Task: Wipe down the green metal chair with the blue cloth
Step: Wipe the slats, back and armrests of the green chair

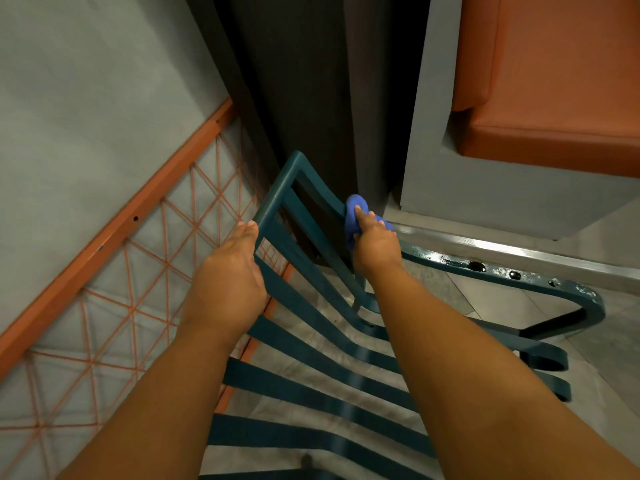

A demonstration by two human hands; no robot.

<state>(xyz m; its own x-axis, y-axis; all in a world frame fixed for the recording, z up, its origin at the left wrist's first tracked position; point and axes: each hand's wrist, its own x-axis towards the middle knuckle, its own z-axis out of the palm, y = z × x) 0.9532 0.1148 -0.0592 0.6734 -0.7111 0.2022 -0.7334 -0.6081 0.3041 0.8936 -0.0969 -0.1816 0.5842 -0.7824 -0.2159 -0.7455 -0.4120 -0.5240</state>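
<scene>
**Both hands on the chair back, cloth at the right upright**

Head view: Both forearms are extended forward and down from the lower edge of the frame. The left hand (230, 271) is laid against the left upright of the green metal chair (311, 344), fingers straight and pointing up along the bar; whether the thumb is hooked round the bar cannot be told. The right hand (375, 245) is closed round the blue cloth (353, 207), which is bunched and pressed against the right upright just below the curved top rail. The index finger is stretched over the cloth; the other fingers are hidden behind it.

The chair is seen from above and behind the seat, its back leaning away from the camera. The long axis of the back runs from the lower centre of the frame up to the top rail near the middle. The flat slats cross it, one below another. A wet-looking armrest (491, 268) reaches out to the right and curls down.

The chair's legs and the front of the seat are cut off or covered by the arms. An orange lattice frame (114, 233) stands just left, and an orange cushioned seat (554, 98) is at upper right, on a tiled floor (491, 303).
</scene>
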